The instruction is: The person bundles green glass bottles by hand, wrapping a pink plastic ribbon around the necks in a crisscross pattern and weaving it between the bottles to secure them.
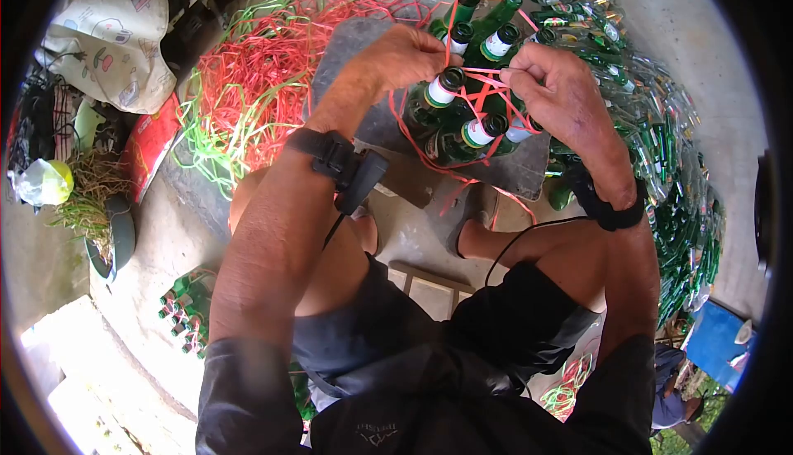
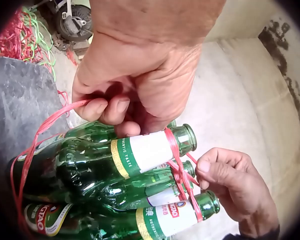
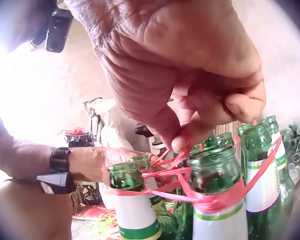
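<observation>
Left fingers [image 2: 115,111] grip red ribbon [image 2: 50,120] | right fingers [image 3: 244,106] pinch it too | even tension should hold bottles [image 2: 90,162] snug!

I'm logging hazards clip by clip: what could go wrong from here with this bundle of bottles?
Loops slipping: the left hand and right hand both pinch the red plastic twine, which is looped around bottle necks; an upward pull might slide a loop off over a rim.

Tipping: the green glass beer bottles stand close to the edge of the dark slab, so a hard sideways tug could topple one off and break it.
</observation>
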Motion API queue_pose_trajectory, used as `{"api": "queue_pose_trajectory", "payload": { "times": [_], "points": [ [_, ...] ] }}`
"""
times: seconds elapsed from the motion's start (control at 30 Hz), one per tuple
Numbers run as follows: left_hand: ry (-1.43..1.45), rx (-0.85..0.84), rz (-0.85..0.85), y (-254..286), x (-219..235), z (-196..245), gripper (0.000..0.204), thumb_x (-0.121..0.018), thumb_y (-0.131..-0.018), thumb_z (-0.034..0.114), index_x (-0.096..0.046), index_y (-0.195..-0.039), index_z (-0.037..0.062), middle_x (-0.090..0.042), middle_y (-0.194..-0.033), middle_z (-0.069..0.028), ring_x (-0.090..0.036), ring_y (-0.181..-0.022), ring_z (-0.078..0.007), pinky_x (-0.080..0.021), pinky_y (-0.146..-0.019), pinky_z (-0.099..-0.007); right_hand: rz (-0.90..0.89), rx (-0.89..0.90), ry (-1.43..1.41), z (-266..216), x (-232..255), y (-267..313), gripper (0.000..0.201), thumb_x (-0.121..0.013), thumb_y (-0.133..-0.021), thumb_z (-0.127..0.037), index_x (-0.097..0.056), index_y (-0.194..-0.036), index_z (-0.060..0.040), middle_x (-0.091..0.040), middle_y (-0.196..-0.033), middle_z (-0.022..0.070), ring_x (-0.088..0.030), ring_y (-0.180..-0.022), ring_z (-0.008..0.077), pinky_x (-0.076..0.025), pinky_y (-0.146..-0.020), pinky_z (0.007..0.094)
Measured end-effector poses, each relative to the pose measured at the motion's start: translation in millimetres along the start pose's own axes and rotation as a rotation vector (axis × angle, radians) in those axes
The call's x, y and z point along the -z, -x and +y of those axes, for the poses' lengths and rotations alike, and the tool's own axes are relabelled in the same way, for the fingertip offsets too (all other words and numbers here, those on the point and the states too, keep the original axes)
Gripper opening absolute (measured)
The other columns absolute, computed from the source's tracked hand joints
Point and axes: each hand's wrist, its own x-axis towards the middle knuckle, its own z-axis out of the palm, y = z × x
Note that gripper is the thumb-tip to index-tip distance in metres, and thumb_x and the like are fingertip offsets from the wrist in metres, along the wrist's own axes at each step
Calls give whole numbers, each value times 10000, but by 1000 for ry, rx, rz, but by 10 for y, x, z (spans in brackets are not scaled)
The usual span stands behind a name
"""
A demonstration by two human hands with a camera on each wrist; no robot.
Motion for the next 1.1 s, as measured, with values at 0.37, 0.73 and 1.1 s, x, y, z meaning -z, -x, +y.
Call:
{"api": "queue_pose_trajectory", "payload": {
  "times": [0.37,0.73,1.1],
  "points": [
    [3,-22,-39,-21,-13,-16,259,-838,-908,208,-822,-1109,45,-783,-910,6,-648,-808,-50,-509,-710,-245,87,37,-87,165,-110,45,47,-685,-940,-76,-667,-940,-32,-724,-791,99,-707,-726,216,-532,-678,356],
    [67,20,-47,-18,-44,14,170,-752,-937,113,-817,-1055,10,-778,-918,-33,-668,-829,-106,-551,-756,-307,71,19,-292,352,-146,-47,25,-668,-950,-26,-672,-962,-4,-713,-784,82,-640,-717,121,-495,-666,309],
    [115,23,-39,-31,-47,-46,246,-817,-916,201,-817,-1086,24,-760,-890,-9,-628,-766,-84,-501,-675,-278,-80,-221,-430,260,-41,-94,99,-626,-1008,-75,-689,-1048,-9,-653,-861,-23,-567,-786,63,-450,-673,243]
  ]
}}
